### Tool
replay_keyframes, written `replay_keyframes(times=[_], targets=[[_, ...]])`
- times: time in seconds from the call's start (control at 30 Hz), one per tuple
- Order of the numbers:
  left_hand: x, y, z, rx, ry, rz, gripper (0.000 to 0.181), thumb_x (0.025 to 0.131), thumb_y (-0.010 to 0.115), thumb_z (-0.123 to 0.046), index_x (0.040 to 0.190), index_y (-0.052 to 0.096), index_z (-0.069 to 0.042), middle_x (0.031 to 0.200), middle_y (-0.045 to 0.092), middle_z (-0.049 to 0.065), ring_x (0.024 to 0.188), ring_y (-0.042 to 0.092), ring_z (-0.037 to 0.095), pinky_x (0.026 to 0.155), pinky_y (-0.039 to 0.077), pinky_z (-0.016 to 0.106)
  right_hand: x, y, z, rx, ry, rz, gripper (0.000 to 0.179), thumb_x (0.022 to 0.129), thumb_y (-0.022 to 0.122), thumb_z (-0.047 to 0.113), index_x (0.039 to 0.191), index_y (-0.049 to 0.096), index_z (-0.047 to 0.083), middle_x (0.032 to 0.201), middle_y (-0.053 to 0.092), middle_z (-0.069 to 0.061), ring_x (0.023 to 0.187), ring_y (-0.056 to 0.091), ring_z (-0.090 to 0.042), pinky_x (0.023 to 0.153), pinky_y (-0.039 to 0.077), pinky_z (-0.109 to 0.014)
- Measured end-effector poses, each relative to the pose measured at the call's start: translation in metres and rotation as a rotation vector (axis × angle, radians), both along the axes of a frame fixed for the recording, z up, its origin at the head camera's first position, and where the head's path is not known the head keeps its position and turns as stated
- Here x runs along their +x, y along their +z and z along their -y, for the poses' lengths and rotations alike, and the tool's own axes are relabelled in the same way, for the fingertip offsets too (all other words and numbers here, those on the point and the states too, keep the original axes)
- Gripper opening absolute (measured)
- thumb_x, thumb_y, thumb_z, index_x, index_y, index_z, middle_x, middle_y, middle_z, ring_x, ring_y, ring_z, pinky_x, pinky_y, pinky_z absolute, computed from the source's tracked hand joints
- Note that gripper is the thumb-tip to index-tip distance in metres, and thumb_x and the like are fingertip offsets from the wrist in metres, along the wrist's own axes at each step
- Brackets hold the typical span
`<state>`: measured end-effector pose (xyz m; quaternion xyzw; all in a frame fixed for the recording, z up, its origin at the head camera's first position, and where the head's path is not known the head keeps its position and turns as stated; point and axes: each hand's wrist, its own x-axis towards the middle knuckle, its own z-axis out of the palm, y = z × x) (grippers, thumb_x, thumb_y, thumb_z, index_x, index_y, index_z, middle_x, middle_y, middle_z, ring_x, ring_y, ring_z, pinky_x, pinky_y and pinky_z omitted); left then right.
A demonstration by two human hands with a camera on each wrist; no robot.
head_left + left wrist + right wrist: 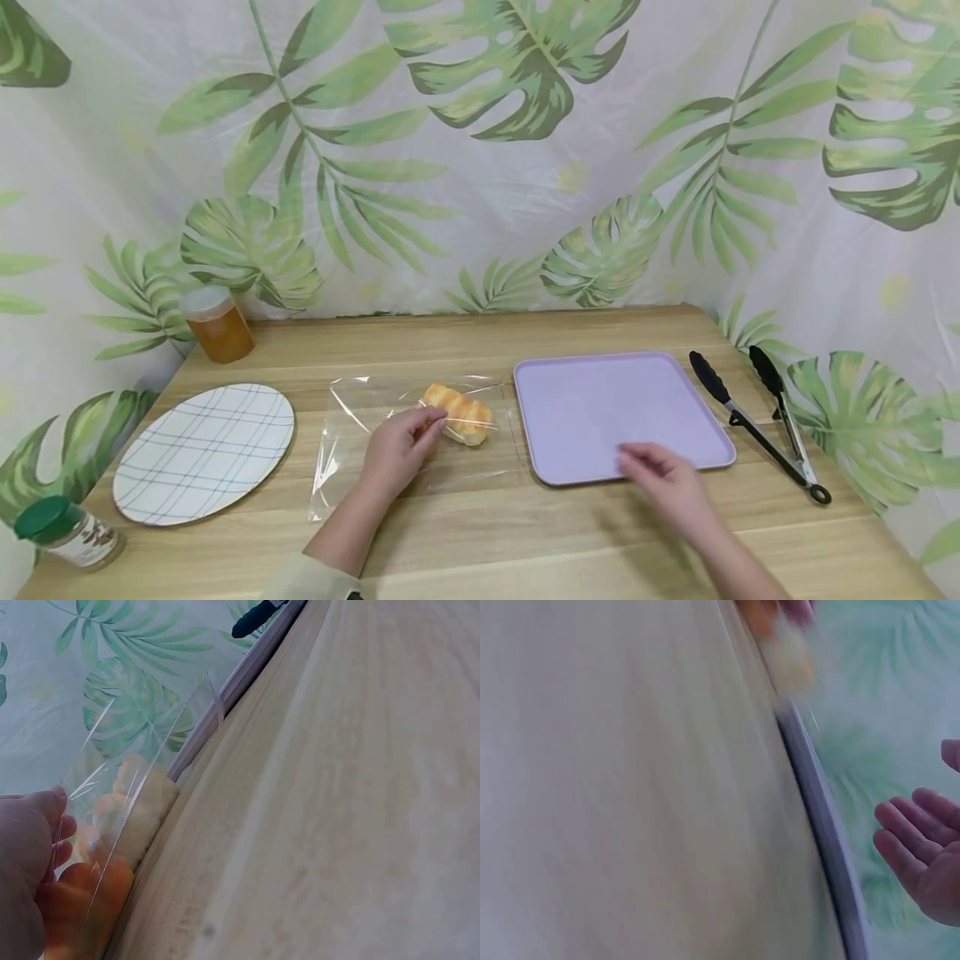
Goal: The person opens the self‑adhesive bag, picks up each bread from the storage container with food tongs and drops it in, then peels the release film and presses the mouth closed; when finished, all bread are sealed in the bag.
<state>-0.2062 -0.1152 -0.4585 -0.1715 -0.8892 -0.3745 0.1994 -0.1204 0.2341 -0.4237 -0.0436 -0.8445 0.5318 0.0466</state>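
A golden-brown bread roll lies in a clear plastic bag at the middle of the table. Thumb and fingers of my left hand pinch the bag's film beside the roll. In the left wrist view the film rises in front of the roll. My right hand hovers by the front edge of a lilac tray, holding nothing. Seen from the right wrist, that hand has its fingers spread loosely and slightly bent.
Black-tipped tongs lie spread right of the tray. On the left are a white checked oval plate and a green-lidded jar. A jar with amber contents stands at the back left, near the leaf-print cloth.
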Motion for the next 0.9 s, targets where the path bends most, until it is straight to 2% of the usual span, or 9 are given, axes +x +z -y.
replay_keyframes(times=[0.1, 0.17, 0.27, 0.37, 0.5, 0.7, 0.9], targets=[[0.0, 0.0, 0.0, -0.002, 0.003, 0.011, 0.011, 0.089, 0.072, -0.018, 0.099, 0.076, -0.014, 0.072, 0.064, -0.007, 0.065, 0.048, 0.004, 0.059, 0.044, 0.022, 0.009, -0.01, 0.041, -0.197, 0.185, 0.133, 0.041, 0.095, 0.063, 0.016, 0.125, 0.056, -0.011, 0.11, 0.07, -0.023, 0.09, 0.068, -0.008, 0.083, 0.057, -0.02], [0.001, 0.0, 0.0, -0.001, 0.006, 0.016, 0.011, 0.089, 0.073, -0.017, 0.099, 0.076, -0.014, 0.072, 0.064, -0.006, 0.065, 0.049, 0.004, 0.059, 0.045, 0.023, 0.012, -0.017, 0.063, -0.327, 0.271, 0.224, 0.051, 0.097, 0.06, 0.02, 0.131, 0.048, -0.015, 0.114, 0.068, -0.025, 0.097, 0.069, -0.015, 0.086, 0.058, -0.026], [0.001, 0.0, 0.001, -0.001, 0.01, 0.014, 0.011, 0.089, 0.073, -0.017, 0.099, 0.076, -0.014, 0.073, 0.064, -0.006, 0.065, 0.049, 0.005, 0.06, 0.045, 0.023, 0.011, -0.026, 0.091, -0.504, 0.314, 0.34, 0.064, 0.1, 0.056, 0.027, 0.139, 0.035, -0.019, 0.124, 0.063, -0.028, 0.108, 0.067, -0.022, 0.09, 0.058, -0.033], [0.001, 0.0, 0.0, 0.0, 0.011, 0.004, 0.012, 0.089, 0.072, -0.017, 0.099, 0.076, -0.014, 0.075, 0.066, -0.006, 0.066, 0.05, 0.005, 0.061, 0.046, 0.024, 0.006, -0.033, 0.113, -0.623, 0.283, 0.387, 0.071, 0.1, 0.056, 0.03, 0.143, 0.027, -0.019, 0.129, 0.058, -0.031, 0.114, 0.065, -0.026, 0.094, 0.057, -0.037], [0.002, 0.0, -0.001, 0.003, 0.01, -0.001, 0.012, 0.089, 0.072, -0.018, 0.1, 0.076, -0.014, 0.078, 0.068, -0.004, 0.067, 0.051, 0.005, 0.061, 0.047, 0.024, -0.004, -0.04, 0.134, -0.681, 0.212, 0.355, 0.071, 0.098, 0.06, 0.025, 0.142, 0.027, -0.02, 0.127, 0.06, -0.027, 0.111, 0.066, -0.023, 0.094, 0.057, -0.034], [0.003, 0.001, -0.001, 0.002, 0.017, 0.016, 0.013, 0.088, 0.073, -0.016, 0.101, 0.076, -0.013, 0.081, 0.07, -0.002, 0.068, 0.053, 0.007, 0.063, 0.047, 0.026, -0.014, -0.043, 0.151, -0.724, 0.063, 0.287, 0.064, 0.095, 0.063, 0.015, 0.141, 0.032, -0.017, 0.116, 0.067, -0.017, 0.095, 0.068, -0.012, 0.087, 0.059, -0.026], [0.003, 0.002, -0.001, 0.001, 0.014, 0.014, 0.013, 0.088, 0.072, -0.016, 0.101, 0.075, -0.013, 0.081, 0.07, -0.002, 0.069, 0.053, 0.007, 0.063, 0.048, 0.027, -0.021, -0.045, 0.162, -0.71, -0.011, 0.242, 0.05, 0.093, 0.065, 0.009, 0.131, 0.045, -0.016, 0.101, 0.072, -0.011, 0.084, 0.069, -0.008, 0.079, 0.06, -0.024]])
